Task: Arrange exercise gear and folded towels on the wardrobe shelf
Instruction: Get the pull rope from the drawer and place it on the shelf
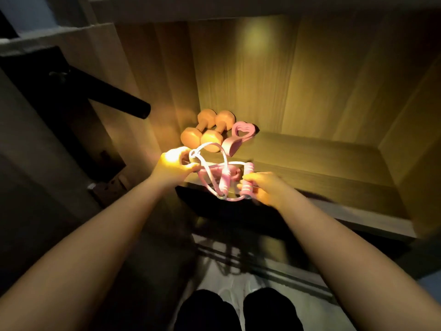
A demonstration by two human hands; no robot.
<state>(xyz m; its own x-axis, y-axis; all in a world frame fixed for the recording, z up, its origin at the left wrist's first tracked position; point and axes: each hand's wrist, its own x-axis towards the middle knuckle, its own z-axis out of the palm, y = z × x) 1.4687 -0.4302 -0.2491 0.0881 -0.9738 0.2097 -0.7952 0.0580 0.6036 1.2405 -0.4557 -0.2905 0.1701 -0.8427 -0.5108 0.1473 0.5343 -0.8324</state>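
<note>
A pink jump rope (220,174) hangs in loops between my two hands, just above the front edge of the wooden wardrobe shelf (322,161). My left hand (175,164) pinches a knotted loop of the cord. My right hand (261,187) grips one pink handle; the second handle dangles between the hands. Two orange dumbbells (206,131) lie side by side in the shelf's back left corner. A pink heart-shaped hand gripper (238,138) lies right beside them.
The wardrobe's wooden back and side walls (310,80) enclose the shelf. A black bar (114,99) juts out from the dark open door at the left. Below the shelf are a dark gap, the floor and my feet (238,309).
</note>
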